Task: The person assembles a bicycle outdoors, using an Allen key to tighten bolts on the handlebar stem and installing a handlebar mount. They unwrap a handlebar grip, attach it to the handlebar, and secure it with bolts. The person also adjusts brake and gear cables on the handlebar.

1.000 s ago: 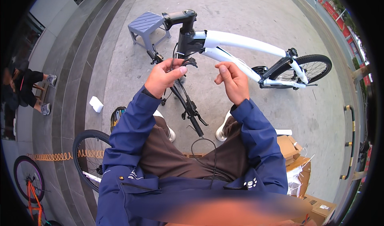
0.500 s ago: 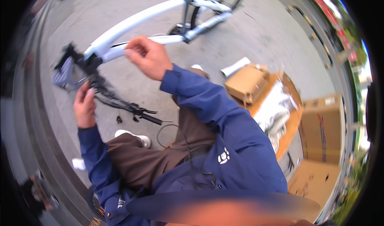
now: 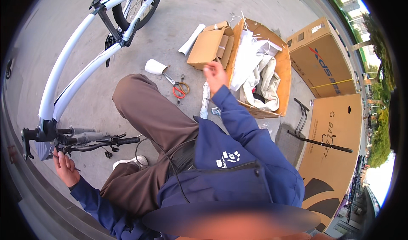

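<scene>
Left hand (image 3: 64, 168) down at the black handlebar (image 3: 91, 141), fingers curled up against its stem end, gripping it by the look of it. Bar lying nearly level, long axis running off rightward toward the knee. Right hand (image 3: 214, 76) far off, raised, fingers loosely bent and holding nothing, hovering near the open cardboard box (image 3: 211, 44), orange-handled scissors (image 3: 180, 87) just left of it on the pavement.

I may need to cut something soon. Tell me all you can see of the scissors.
The scissors lie flat on the concrete ground, blades closed and pointing toward a white roll. The handles are orange-red loops, the blades plain metal. They rest between the person's knee and a small cardboard box. Neither hand touches them.
</scene>
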The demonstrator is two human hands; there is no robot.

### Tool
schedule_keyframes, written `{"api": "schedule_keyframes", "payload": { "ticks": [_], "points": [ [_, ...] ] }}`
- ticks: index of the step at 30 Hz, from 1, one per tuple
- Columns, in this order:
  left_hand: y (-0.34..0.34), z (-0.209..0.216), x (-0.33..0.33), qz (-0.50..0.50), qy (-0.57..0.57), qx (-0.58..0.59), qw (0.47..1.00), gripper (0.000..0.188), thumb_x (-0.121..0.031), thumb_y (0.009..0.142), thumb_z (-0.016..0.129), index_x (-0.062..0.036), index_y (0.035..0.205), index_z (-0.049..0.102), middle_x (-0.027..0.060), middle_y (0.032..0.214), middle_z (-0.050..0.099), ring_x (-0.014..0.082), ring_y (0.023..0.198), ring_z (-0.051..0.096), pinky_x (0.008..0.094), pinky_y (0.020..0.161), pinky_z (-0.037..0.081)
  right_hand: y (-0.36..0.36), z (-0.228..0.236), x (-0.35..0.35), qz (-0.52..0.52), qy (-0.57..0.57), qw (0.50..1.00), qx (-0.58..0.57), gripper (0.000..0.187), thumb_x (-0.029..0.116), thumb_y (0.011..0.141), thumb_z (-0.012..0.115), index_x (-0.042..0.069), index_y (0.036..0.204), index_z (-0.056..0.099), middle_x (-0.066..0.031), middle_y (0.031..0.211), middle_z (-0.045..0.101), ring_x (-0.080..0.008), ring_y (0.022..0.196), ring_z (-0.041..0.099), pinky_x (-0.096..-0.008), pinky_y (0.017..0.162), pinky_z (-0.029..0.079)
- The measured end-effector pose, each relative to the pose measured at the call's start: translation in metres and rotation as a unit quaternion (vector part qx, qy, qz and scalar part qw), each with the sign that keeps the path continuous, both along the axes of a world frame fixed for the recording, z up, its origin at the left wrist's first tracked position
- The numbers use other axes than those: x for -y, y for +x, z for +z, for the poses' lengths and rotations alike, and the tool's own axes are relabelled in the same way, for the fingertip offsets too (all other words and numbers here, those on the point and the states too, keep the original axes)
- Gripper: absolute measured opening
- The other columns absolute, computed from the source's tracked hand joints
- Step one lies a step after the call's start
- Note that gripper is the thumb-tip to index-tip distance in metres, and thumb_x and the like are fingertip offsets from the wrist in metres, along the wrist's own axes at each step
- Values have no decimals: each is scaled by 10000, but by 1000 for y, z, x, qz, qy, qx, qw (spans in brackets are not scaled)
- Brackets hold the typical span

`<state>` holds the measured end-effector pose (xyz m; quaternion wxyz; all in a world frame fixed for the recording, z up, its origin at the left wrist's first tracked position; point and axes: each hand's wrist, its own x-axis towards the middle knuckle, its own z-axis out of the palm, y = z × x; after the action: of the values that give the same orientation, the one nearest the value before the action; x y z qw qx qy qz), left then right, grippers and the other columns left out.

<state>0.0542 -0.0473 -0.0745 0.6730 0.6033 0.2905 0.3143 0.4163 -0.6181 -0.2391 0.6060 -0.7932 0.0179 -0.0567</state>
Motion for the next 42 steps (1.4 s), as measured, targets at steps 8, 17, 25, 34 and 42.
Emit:
{"api": "schedule_keyframes", "payload": {
  "ticks": [8,17,25,34,42],
  "points": [
    [17,6,10,36,-3,-63,997,534,-121,1075,701,-38,1581,552,-94,798,484,-17,573,312,194,488,219,74,-182,223,-218,-373,890,-144,754,454,878,829,-55,1397,628,-251,1271,743,-399,1200,703,-489,1079,543],
    [24,43,58,13,41,-42,998,509,-202,968,829,-25,1425,688,-89,986,595,-7,675,427,197,559,279,137,-58,186,-364,-175,915,-19,650,377,884,808,-109,1257,589,-304,1116,754,-441,994,760,-553,895,605],
    [13,52,63,-2,70,29,997,525,-80,936,864,26,1413,671,-34,1105,613,17,832,576,195,756,481,20,184,-175,321,203,911,162,578,47,1056,639,42,1599,442,-130,1442,617,-244,1268,633,-403,1101,524],
    [-8,73,72,-24,319,-5,947,552,-131,884,901,5,1372,683,1,1050,620,1,644,404,196,635,349,-146,210,-377,737,117,650,-143,569,118,1108,565,34,1643,392,-105,1436,627,-196,1251,645,-386,1066,546],
    [-15,84,86,-46,445,-129,885,544,-70,834,880,-61,1342,685,93,1135,664,240,931,723,341,738,605,-140,192,-363,737,138,589,-302,597,132,1102,538,71,1678,392,-79,1427,635,-168,1228,653,-375,1022,565]
  ]
}}
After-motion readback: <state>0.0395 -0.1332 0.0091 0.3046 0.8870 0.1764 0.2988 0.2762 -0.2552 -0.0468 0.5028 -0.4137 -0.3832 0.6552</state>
